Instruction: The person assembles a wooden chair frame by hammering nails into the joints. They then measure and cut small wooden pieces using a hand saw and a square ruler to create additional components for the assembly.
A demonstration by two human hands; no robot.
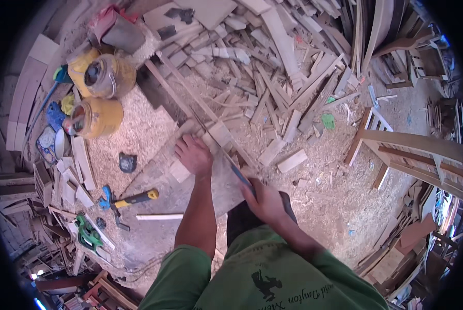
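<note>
My left hand (194, 154) presses down with bent fingers on a pale piece of wood (179, 171) lying on the worktop (164, 232). Its edge shows below my wrist side; the rest is under my palm. My right hand (266, 202) is wrapped round the handle end of a handsaw (240, 174), which is blue near my fingers. Seen almost edge-on, its long thin blade slants up and left, past a small wood block (220, 133) just right of my left hand. Whether the teeth touch the wood is hard to make out.
Left on the worktop lie a yellow-and-black-handled hammer (138, 199), a green power tool (88, 232), a dark lump (127, 162) and a thin wood strip (159, 217). Yellow buckets (97, 118) stand beyond. Wood offcuts (272, 93) heap ahead; a wooden frame (412, 147) stands right.
</note>
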